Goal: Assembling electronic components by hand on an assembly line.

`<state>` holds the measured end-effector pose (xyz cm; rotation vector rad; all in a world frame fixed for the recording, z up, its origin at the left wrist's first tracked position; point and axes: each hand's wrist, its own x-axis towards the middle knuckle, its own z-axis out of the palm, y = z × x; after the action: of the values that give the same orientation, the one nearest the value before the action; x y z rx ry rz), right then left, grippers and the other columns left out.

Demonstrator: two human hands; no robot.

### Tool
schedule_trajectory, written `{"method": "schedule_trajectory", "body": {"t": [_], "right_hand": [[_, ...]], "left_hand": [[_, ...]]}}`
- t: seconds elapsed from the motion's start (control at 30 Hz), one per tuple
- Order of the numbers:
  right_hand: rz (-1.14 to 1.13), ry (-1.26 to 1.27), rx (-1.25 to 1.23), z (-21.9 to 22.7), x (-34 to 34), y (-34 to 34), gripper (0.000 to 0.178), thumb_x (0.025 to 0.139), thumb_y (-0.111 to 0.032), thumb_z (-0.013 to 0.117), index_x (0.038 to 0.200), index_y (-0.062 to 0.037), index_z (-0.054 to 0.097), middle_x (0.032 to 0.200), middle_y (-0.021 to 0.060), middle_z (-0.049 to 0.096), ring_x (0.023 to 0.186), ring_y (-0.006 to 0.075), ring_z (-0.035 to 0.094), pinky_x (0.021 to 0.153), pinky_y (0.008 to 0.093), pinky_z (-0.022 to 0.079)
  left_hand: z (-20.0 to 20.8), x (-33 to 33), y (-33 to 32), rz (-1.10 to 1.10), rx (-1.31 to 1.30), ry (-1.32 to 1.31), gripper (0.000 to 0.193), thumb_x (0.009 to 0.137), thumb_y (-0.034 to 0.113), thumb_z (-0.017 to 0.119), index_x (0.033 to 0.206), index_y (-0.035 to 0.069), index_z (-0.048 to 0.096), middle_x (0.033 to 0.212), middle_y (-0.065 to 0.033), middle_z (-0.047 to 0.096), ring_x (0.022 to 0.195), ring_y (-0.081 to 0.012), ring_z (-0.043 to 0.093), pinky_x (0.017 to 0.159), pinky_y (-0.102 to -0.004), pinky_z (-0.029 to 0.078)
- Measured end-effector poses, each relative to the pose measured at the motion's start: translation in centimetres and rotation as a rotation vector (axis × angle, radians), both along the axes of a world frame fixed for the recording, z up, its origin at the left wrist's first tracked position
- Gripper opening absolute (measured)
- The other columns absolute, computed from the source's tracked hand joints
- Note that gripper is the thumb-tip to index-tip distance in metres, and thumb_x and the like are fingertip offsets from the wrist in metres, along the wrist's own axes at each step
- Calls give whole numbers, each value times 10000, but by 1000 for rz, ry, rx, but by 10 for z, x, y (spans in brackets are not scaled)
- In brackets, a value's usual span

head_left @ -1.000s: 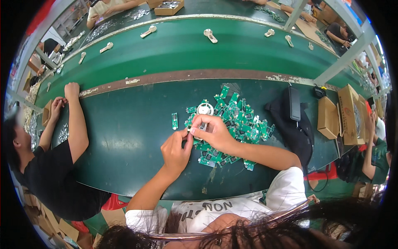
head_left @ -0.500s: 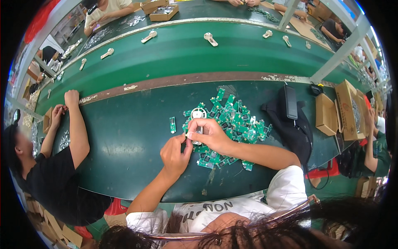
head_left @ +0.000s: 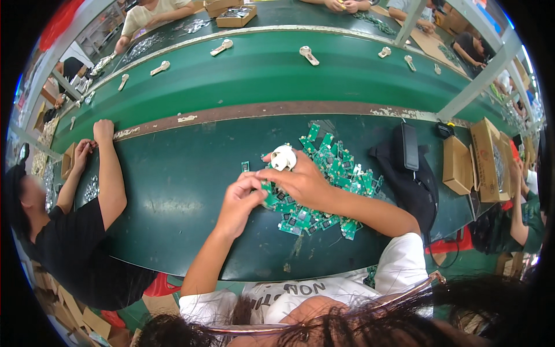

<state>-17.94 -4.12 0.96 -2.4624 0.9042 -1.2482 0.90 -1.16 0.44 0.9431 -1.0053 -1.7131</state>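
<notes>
Hands are pinching: right hand clamping white housing, left hand fitting a board; green board pile at mid-tabletop is waiting.

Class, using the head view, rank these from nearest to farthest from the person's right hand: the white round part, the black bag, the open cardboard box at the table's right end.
From the right hand:
1. White round part, touching its fingertips.
2. Black bag, to the right.
3. Open cardboard box, beyond the bag, farthest right.
</notes>
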Motion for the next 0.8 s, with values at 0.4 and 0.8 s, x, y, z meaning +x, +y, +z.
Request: {"method": "schedule_trajectory", "body": {"t": [0.4, 0.8], "right_hand": [[221, -101, 385, 36, -24, -6, 62, 764, -77, 720, 823, -74, 698, 1236, 137, 449, 1075, 269, 520, 878, 378, 454], [223, 76, 136, 26, -16, -5, 125, 735, -66, 694, 855, -87, 665, 1137, 102, 548, 968, 271, 554, 857, 401, 431]], "left_hand": [[2, -3, 10, -165, -134, 23, 94, 840, -12, 563, 846, 73, 524, 1000, -48, 605, 850, -97, 592, 685, -227, 480], [-4, -7, 11, -223, 140, 354, 71, 853, -1, 537, 864, 66, 513, 997, -41, 593, 863, -128, 612, 742, -293, 525]]}}
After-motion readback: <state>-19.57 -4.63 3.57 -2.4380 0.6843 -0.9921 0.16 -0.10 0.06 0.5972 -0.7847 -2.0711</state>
